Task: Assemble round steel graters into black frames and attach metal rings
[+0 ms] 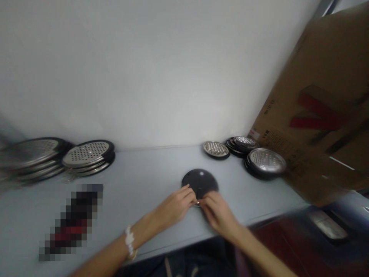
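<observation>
A dark round disc (198, 181), smooth on top with a small pale highlight, lies on the grey table in front of me. At its near edge my left hand (184, 199) and my right hand (215, 207) meet, both with fingers pinched. Between the fingertips shows a small shiny metal piece (198, 203), partly hidden by the fingers; its exact kind is too small to tell. The left wrist wears a white bracelet (129, 240).
Stacks of round perforated metal plates with black rims stand at left (89, 154) and far left (37, 157). Similar smaller plates sit at right: a separate plate (216, 149), a back stack (245, 142) and a front stack (266, 161). A large cardboard box (323, 77) leans at right. A pixelated patch covers something at left.
</observation>
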Motion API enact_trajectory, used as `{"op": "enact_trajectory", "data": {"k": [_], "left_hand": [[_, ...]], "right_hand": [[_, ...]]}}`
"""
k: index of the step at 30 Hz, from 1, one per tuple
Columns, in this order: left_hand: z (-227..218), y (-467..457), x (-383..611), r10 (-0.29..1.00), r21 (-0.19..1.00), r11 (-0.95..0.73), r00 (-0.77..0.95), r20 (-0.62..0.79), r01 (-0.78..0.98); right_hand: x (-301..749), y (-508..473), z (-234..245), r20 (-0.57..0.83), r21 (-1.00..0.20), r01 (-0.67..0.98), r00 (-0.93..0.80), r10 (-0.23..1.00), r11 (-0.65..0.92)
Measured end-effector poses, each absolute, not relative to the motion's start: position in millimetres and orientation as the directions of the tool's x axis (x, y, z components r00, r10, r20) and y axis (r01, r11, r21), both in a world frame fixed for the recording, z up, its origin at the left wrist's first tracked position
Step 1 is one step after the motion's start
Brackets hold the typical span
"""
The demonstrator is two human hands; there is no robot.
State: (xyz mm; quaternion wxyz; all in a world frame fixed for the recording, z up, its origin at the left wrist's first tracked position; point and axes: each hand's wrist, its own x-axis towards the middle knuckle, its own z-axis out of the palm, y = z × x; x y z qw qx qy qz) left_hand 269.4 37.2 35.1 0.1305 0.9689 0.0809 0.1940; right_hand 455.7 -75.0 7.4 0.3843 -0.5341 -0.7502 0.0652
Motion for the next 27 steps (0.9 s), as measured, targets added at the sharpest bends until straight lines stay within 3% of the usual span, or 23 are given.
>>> {"op": "enact_trajectory", "data": {"k": [4, 9, 16, 27], "left_hand": [[38.6, 40.1, 272.0, 0.255, 0.281, -0.945, 0.918, 0.303, 0.17], [40.6, 43.0, 270.1, 0.236, 0.328, -0.937, 0.912, 0.337, 0.121], [38.2, 47.6, 270.7, 0.266, 0.471, -0.88, 0.882, 0.388, 0.058], [44.2, 44.7, 279.0, 0.28, 0.489, -0.867, 0.903, 0.325, 0.092]], "right_hand": [[459.1, -70.2, 10.9, 0.502, -0.52, 0.737, -0.145, 0.853, 0.432], [458.4, -71.4, 12.1, 0.524, -0.508, 0.745, -0.132, 0.841, 0.433], [461.4, -71.1, 15.7, 0.523, -0.515, 0.736, -0.135, 0.842, 0.439], [474.3, -71.9, 20.3, 0.495, -0.639, 0.617, -0.127, 0.86, 0.459]]}}
